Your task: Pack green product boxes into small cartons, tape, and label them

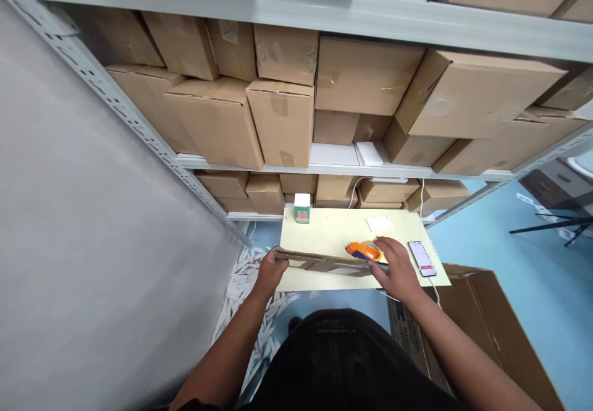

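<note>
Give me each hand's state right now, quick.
Left hand: closed, holding the left end of the cardboard piece.
Right hand: thumb and fingers apart at its right end, near the orange tool; grip cannot be told.

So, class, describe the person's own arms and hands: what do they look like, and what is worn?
The left hand and right hand are ungloved, five-fingered human hands. Both forearms are bare, without visible wristwear or cables. The person wears a black top with faint markings.
</note>
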Available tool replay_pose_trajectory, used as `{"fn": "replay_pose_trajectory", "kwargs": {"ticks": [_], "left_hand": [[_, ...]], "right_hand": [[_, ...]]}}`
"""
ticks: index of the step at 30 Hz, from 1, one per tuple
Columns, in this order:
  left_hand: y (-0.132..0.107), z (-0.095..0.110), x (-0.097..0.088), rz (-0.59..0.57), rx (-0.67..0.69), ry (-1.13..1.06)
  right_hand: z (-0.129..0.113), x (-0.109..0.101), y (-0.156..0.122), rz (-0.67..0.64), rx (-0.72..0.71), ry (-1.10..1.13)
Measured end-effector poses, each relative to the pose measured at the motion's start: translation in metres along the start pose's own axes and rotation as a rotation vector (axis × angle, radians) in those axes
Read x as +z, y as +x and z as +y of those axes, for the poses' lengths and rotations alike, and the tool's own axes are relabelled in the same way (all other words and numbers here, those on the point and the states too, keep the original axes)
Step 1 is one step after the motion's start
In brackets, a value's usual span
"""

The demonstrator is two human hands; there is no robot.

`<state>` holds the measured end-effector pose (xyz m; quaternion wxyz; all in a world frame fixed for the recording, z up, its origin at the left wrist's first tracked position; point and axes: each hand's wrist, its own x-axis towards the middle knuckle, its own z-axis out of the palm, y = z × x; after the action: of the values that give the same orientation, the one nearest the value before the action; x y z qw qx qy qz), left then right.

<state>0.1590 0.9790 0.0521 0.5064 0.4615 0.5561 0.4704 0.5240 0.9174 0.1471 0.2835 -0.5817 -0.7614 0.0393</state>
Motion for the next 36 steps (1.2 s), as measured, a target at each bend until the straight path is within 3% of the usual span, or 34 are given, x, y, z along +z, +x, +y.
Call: {"fn": "replay_pose_trajectory", "kwargs": {"ticks": [2,5,8,11,17,21,23,26,29,32,36], "left_hand": [[-0.001,-0.007,-0.001,0.017,-0.009,-0.006],[-0.006,-0.015,0.003,0.060,-0.064,-0.015],[-0.012,-0.026,0.010,0.053,-0.073,0.015],[-0.017,-0.037,0.012,0.072,-0.002,0.083],[-0.021,-0.039,0.009,0.059,0.023,0.025],[-0.022,-0.028,0.024,-0.054,0.063,0.054],[-0.023,-0.025,0.033,-0.041,0.068,0.120],[-0.027,-0.025,0.040,0.032,0.045,0.166],[-0.029,-0.028,0.038,0.004,0.035,0.145],[-0.024,-0.028,0.032,0.000,0.042,0.136],[-0.002,-0.023,0.031,0.025,0.098,0.137]], "right_hand": [[0.025,0.004,-0.018,0.075,0.239,0.165],[0.051,0.025,-0.042,0.001,0.497,0.562],[0.053,0.055,-0.053,-0.008,0.611,0.832],[0.045,0.074,-0.050,0.064,0.658,0.889],[0.044,0.074,-0.034,-0.001,0.589,0.865],[0.034,0.080,-0.032,-0.081,0.517,0.838],[0.027,0.083,-0.032,-0.101,0.470,0.780],[0.019,0.081,-0.033,-0.116,0.347,0.627],[0.017,0.074,-0.036,-0.146,0.169,0.463],[0.017,0.067,-0.040,-0.218,0.027,0.367],[0.016,0.064,-0.039,-0.298,-0.016,0.351]]}}
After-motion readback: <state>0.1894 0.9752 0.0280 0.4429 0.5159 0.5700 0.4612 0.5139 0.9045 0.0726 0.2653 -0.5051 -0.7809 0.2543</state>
